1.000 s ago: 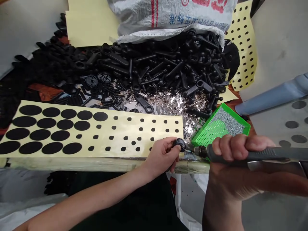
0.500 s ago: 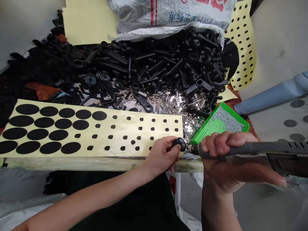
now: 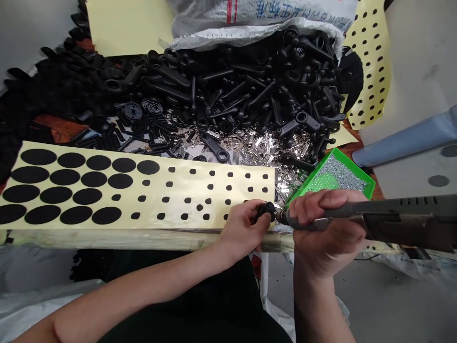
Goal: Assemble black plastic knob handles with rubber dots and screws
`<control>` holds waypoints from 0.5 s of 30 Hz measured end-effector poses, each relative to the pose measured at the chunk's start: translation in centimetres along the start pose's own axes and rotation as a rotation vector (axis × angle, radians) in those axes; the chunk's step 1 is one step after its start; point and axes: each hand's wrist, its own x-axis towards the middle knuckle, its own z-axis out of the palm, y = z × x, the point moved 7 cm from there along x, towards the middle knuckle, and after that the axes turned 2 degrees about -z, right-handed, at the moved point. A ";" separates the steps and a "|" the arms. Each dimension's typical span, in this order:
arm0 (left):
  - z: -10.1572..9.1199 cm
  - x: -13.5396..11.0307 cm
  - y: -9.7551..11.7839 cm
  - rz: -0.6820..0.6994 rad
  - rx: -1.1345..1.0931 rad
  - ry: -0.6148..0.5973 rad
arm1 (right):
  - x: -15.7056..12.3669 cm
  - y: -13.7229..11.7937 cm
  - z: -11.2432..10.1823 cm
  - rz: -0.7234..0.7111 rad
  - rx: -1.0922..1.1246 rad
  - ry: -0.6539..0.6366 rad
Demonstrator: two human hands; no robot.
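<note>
Between the fingertips of my left hand [image 3: 244, 226] is a small round black plastic part [image 3: 267, 210], held at the table's front edge; my fingers cover some of it. My right hand [image 3: 324, 224] wraps round a grey power screwdriver [image 3: 403, 209] lying level, its tip pointing left. The tip meets or nearly meets the black part; exact contact is too small to tell. Under and beside my left hand lies a yellow backing sheet [image 3: 193, 190] with black oval stickers. A green tray [image 3: 369, 183] of small silver screws [image 3: 341, 171] stands just beyond my right hand.
Black plastic handles [image 3: 228, 90] are heaped across the back, below a white woven sack [image 3: 257, 31]. Loose metal clips [image 3: 264, 143] and black toothed strips [image 3: 160, 136] lie before them. A grey-blue tube [image 3: 403, 136] juts in from the right. Another dotted yellow sheet [image 3: 367, 62] hangs at back right.
My right hand and the screwdriver have shifted slightly left, closer to the black part. That part has tilted in my left fingers. The camera view has moved a little.
</note>
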 end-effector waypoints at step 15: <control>-0.2 -0.3 0.7 -0.072 0.116 -0.048 | 1.7 -6.5 -10.5 -0.333 -0.434 0.350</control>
